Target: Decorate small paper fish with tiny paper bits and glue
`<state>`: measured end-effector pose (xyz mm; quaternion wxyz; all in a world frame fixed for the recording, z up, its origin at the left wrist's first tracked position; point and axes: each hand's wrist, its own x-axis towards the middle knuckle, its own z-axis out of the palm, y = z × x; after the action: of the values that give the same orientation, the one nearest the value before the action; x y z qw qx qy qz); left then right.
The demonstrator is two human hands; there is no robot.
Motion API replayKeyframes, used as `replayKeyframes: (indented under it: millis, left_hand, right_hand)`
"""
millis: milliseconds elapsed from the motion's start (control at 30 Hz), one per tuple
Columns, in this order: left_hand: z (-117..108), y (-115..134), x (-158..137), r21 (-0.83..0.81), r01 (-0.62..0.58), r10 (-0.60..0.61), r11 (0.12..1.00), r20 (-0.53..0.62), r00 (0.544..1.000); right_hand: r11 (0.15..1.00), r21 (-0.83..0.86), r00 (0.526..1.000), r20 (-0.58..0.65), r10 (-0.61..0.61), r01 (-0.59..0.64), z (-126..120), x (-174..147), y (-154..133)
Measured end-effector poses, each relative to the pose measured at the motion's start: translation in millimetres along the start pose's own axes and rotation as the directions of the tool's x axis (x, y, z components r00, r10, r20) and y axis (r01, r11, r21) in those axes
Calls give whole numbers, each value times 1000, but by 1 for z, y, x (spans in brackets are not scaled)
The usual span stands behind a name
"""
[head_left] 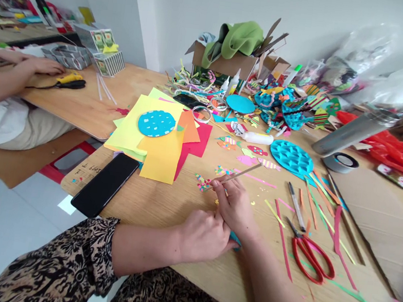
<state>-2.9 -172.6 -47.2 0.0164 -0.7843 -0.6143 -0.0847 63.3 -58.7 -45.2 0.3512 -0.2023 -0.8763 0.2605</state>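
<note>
My right hand [234,201] is closed around a thin brown stick [245,172] in a pen-like grip. The stick's lower end is by a paper fish with coloured dots [203,182] on the table. My left hand [204,234] is curled shut against the right hand, its fingers partly hidden. A blue piece of paper [235,239] shows at its thumb, mostly covered by the hands. Just beyond lies a second dotted fish [224,171], with striped and pink paper fish [246,160] farther back.
Red-handled scissors [311,257], a pen [296,207] and paper strips lie right. A black phone [104,185] and coloured paper sheets [161,161] are left. Glue bottle [258,138], blue scaled oval [291,158], metal cylinder [354,133] and box [223,63] stand behind. Another person's hand [48,66] rests far left.
</note>
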Motion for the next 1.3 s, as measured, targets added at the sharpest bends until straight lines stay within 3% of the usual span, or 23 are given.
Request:
replayKeyframes:
  millis: [200,367,567,667,767,1000,1300]
  left_hand:
    - [-1,1,0,-9,4,-5,1000,-17,1000]
    - [-2,0,1,-12,16,-16,1000,-23,1000]
    - [-3,-1,1,4,11,-11,1000,-3,1000]
    - [-5,-1,1,26,15,-15,1000,-3,1000]
    - [-7,-1,0,16,24,-24,1000,5,1000]
    - [-7,-2,1,23,32,-33,999,29,999]
    - [-7,-4,2,27,43,-44,999,53,998]
  right_hand:
    - [1000,-4,1000,11,9,-9,0,0,0]
    - [999,25,996,-79,37,-35,0,-3,0]
    - [979,133,965,-190,181,-157,-12,-3,-2]
    - [957,186,949,-182,256,-222,-26,-4,-1]
    - [959,159,956,-139,258,-236,-36,-9,1]
    - [934,175,923,-180,340,-310,-37,-23,13]
    - [979,19,965,-164,204,-204,-45,-25,15]
